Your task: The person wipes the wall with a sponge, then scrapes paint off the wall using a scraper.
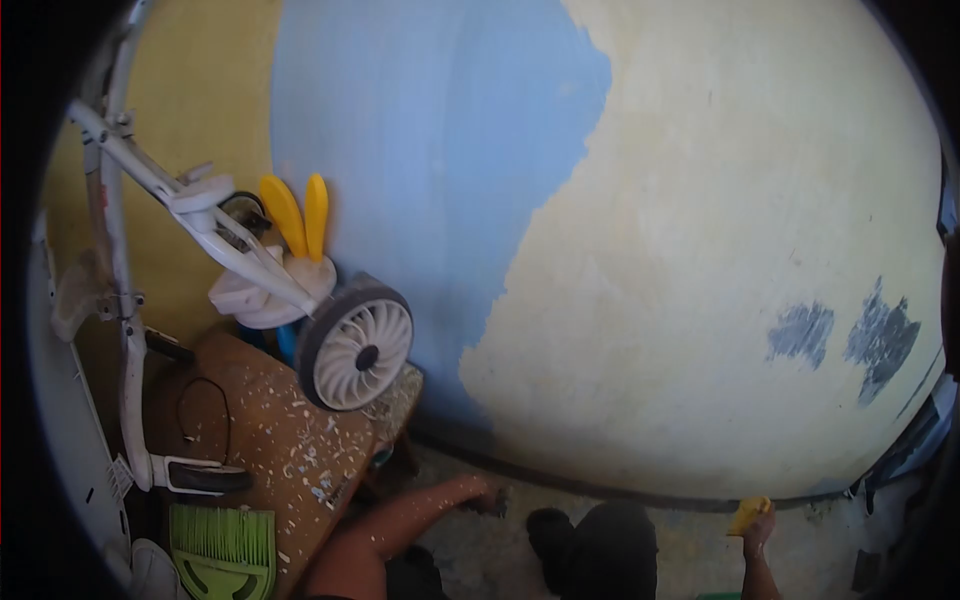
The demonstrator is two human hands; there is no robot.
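My right hand (760,528) is closed around a small flat yellow piece (748,514), held up near the foot of the wall; its exact kind is hard to make out. At the end of my stretched-out left arm, my left hand (484,491) is low, close to the wall's base. A small dark shape (502,502) shows at its fingers, which are too dim and small to tell whether they grip it. In front of me the wall (700,200) is cream, with a blue painted area (430,180) on the left and two grey patches low on the right.
At the left stands a brown table (250,390) strewn with paint flakes. On it are a white wheeled frame (240,245) with a large wheel (358,355), an object with yellow ear-like parts (295,215), a black cable and a green broom head (222,550). My knees (610,550) are below.
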